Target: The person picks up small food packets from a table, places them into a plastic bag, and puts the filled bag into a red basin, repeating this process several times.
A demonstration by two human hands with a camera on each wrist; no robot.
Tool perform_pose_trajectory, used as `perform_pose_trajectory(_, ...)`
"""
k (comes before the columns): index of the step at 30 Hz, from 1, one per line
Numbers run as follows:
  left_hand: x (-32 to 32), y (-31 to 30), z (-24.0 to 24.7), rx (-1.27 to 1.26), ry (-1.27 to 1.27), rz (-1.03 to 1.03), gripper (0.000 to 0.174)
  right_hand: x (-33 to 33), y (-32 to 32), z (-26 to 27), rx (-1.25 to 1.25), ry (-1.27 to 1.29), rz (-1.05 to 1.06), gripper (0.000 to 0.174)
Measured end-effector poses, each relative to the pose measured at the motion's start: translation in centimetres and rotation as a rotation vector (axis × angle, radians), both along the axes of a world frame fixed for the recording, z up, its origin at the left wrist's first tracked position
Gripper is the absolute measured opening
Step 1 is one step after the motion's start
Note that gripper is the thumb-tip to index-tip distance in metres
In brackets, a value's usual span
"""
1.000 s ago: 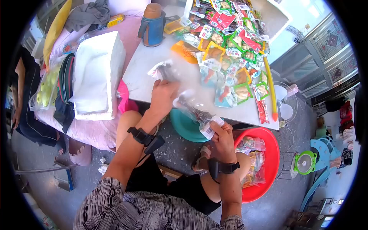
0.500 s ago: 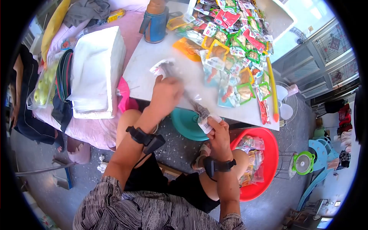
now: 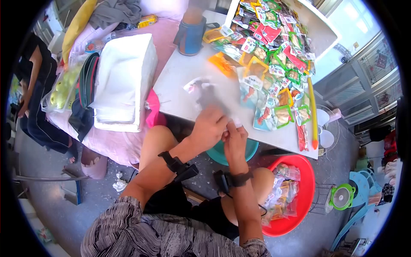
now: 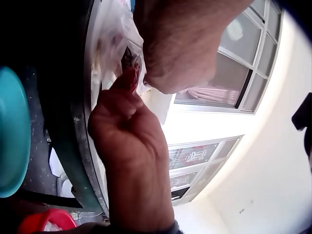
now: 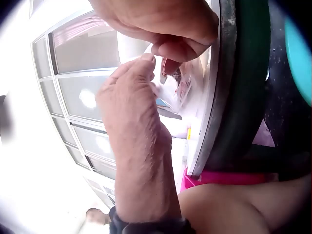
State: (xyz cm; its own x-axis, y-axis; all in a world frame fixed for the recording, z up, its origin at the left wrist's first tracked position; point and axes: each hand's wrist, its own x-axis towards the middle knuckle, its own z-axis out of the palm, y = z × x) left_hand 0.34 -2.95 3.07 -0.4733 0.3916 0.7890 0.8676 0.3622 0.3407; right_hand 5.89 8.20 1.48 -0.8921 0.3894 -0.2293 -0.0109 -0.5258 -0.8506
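Observation:
My right hand (image 3: 235, 139) pinches the end of a clear plastic packet (image 5: 183, 85) with dark contents; a white end shows at its fingertips in the head view. My left hand (image 3: 210, 126) meets it there, fingers bent in at the same packet end. Both wrist views show the fingertips of the two hands close together over the packet, with a red-and-dark part between them. Beyond the left hand, a second packet (image 3: 209, 95) with a white label and dark contents lies on the white table (image 3: 171, 92), blurred.
Many colourful food packets (image 3: 274, 60) are heaped at the table's far right. A yellow stick (image 3: 313, 115) lies along its right edge. Below are a teal basin (image 3: 220, 156) and a red basin (image 3: 306, 205) holding packets. A white foam box (image 3: 122, 81) stands left, near a blue jug (image 3: 189, 38).
The hands were apart, the right holding the packet's labelled end and the left over its other part. The right hand has risen and the left has come across to meet it.

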Motion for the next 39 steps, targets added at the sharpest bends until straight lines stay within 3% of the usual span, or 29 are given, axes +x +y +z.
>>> perform_pose_trajectory(4,-0.8,-0.5,-0.2,-0.002,-0.075,0.045,0.022,-0.9,-0.2,-0.1,-0.067,0.146,0.065,0.012)
perform_pose_trajectory(7,-1.0,-0.3,-0.7,0.031,-0.129,0.025,0.021,-0.5,-1.0,1.4,-0.053,0.014,0.081,0.011)
perform_pose_trajectory(10,-0.9,-0.3,-0.6,0.034,-0.152,-0.004,0.019,-0.8,-1.0,0.7,0.048,0.007,-0.009,0.012)
perform_pose_trajectory(16,-1.9,-0.5,-1.1,0.104,-0.246,-0.208,0.016,-2.9,-2.3,-2.3,-0.072,0.198,-0.243,0.011)
perform_pose_trajectory(21,-2.6,-1.1,-1.4,0.076,-0.424,-0.352,0.014,-3.2,-1.0,-1.4,0.234,-0.055,-0.127,0.012)
perform_pose_trajectory(26,-2.7,-1.4,-1.2,0.009,-0.294,-0.197,0.014,-2.2,-1.2,0.5,0.351,-0.083,-0.072,0.016)
perform_pose_trajectory(32,-2.1,-1.5,-0.4,0.006,-0.192,-0.091,0.024,-2.3,1.2,-0.3,0.576,0.077,-0.380,0.021)
perform_pose_trajectory(35,-1.9,-1.6,-0.5,-0.065,-0.157,-0.056,0.032,-2.5,1.6,0.6,0.392,-0.035,-0.245,0.021)
perform_pose_trajectory(39,-1.0,-1.2,0.4,-0.166,-0.098,0.008,0.043,-3.4,2.3,0.1,0.440,-0.103,-0.086,0.019)
